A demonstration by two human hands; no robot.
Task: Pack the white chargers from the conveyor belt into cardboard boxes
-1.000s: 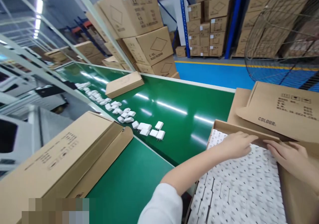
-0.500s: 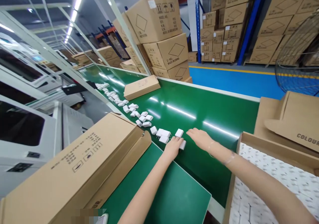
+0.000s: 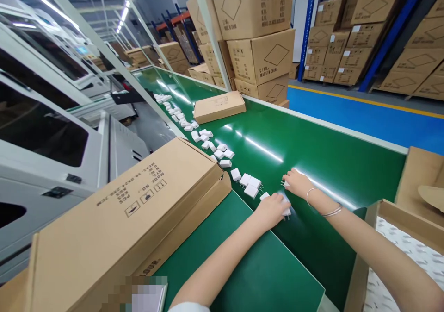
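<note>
From where I stand, both hands are down at the long green bench [image 3: 322, 140]. The left hand [image 3: 274, 209] has its fingers bent over a white plug [image 3: 286, 211], and seems to have hold of it from above. The right hand [image 3: 297, 182] is nearly closed, with a second plug [image 3: 286, 184] poking out of the fingertips; how firm that pinch is, I cannot tell. Both plugs are at the near edge, prongs showing.

I'd say the step wants a light grip on the flat sides of the casing — the bare prongs are what would snag or bend. Lifting straight up, not sweeping sideways, would spare the neighbours: a loose plug [image 3: 264, 195] sits just beside the left hand, and a small cluster [image 3: 252, 187] lies a little beyond it.

The left forearm crosses a green board [image 3: 256, 265], whose edge could catch a low wrist. On the person's left, a big carton [image 3: 138, 196] crowds the line of plugs with its flap. The right forearm passes over an open box [image 3: 373, 210] packed with white pieces [image 3: 409, 252] — its wall could knock an elbow. Farther off, a flat carton [image 3: 222, 106] lies on the bench, with stacked cartons [image 3: 258, 57] behind it.
</note>
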